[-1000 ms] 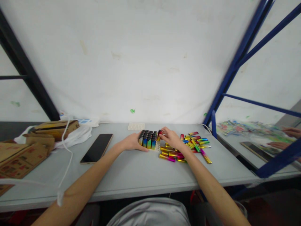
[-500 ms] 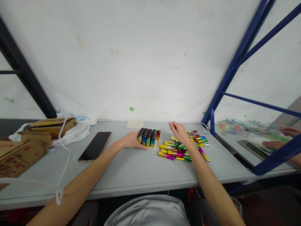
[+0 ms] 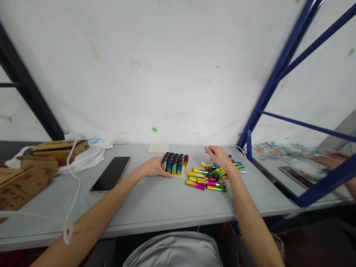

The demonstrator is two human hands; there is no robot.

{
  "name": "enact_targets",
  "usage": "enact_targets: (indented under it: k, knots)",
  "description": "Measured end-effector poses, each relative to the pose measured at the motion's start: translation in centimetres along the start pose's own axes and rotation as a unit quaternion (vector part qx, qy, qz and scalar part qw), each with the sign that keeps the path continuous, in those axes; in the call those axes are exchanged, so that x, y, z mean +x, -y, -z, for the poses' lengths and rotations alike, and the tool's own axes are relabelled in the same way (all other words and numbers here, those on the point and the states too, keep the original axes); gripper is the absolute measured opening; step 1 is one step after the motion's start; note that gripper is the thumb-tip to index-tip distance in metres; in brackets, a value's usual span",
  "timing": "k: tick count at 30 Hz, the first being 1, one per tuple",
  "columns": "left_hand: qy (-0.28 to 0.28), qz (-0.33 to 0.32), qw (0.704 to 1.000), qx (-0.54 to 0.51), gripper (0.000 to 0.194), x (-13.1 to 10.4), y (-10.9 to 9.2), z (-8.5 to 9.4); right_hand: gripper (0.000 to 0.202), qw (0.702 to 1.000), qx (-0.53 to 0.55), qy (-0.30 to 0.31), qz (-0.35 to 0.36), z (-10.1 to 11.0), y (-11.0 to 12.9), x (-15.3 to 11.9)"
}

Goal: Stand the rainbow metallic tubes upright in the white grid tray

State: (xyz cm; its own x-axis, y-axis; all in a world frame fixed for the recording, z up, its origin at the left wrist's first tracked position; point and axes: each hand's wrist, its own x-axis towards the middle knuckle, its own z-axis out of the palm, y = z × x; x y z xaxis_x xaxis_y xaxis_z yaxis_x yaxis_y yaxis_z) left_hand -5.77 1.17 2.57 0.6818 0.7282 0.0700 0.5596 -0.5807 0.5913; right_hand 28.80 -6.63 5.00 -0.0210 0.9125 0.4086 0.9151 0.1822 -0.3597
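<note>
A white tray holds several upright lighters with black tops and blue, green and yellow bodies. One red lighter stands at its back right corner. My left hand is wrapped round the tray's left side, thumb in front, the far fingers hidden behind the lighters. To the right lies a loose pile of shiny lighters in gold, magenta, green and blue. Over the back of that pile is my right hand, its fingers curled together. What they hold, if anything, cannot be made out.
Behind the lighters, a second white tray lies near the wall. A phone rests left of my left arm, with cardboard boxes and a white cable beyond. A blue metal frame rises at right; another person's hands are past it.
My right hand has moved slightly right over the pile, fingers still curled. My left hand keeps its hold on the tray. The view has shifted a little.
</note>
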Motion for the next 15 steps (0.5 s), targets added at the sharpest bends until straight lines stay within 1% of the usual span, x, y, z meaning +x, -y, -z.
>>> enact_targets:
  k: [2,4,7,9,11,12,13,15]
  knots:
    - [0.001,0.000,1.000,-0.003,0.097,0.0,0.0,0.0,0.032,0.999,-0.008,0.050,0.015,0.8,-1.0,-0.4]
    - [0.000,0.004,1.000,0.003,0.097,0.0,0.0,0.0,0.025,0.994,0.002,0.112,0.012,1.5,-2.1,-0.9]
    - [0.004,0.013,1.000,0.012,0.097,0.0,0.0,0.0,0.029,0.979,0.012,0.205,-0.006,2.1,-3.5,-1.4]
    - [0.003,0.015,1.000,0.012,0.096,0.1,0.0,0.0,0.029,0.971,0.003,0.240,-0.008,2.0,-4.0,-1.4]
    - [0.003,0.015,1.000,0.011,0.094,0.1,0.0,0.0,0.023,0.969,-0.012,0.245,-0.007,1.6,-4.0,-1.2]
    - [0.004,0.014,1.000,0.012,0.093,0.1,0.0,0.0,0.019,0.973,-0.015,0.232,-0.005,1.3,-3.8,-1.0]
    - [0.005,0.013,1.000,0.013,0.093,0.1,0.1,0.0,0.017,0.978,-0.012,0.209,-0.003,1.1,-3.5,-0.9]
    - [0.003,0.011,1.000,0.017,0.093,0.1,0.1,0.0,0.023,0.989,0.019,0.148,-0.006,0.6,-2.7,-0.6]
